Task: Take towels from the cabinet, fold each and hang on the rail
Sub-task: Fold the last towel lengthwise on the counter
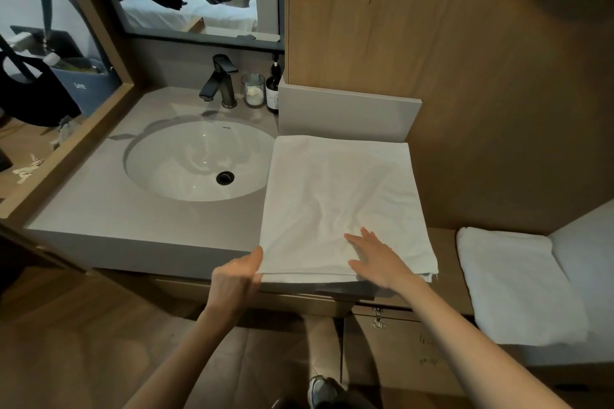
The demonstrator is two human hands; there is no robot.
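Observation:
A white towel [335, 196] lies folded flat on the grey counter [99, 209], to the right of the sink, with its near edge at the counter's front. My left hand [237, 276] pinches the towel's near left corner between thumb and fingers. My right hand [378, 257] lies flat on the near right part of the towel, fingers straight and spread. A second white towel [518, 285] lies folded on a lower surface at the right. No rail is in view.
A white oval sink [199, 159] with a black tap [221, 81] fills the counter's left part. A glass jar [253, 90] and a dark bottle [274, 86] stand behind it. A wooden wall rises at the right, a mirror at the back.

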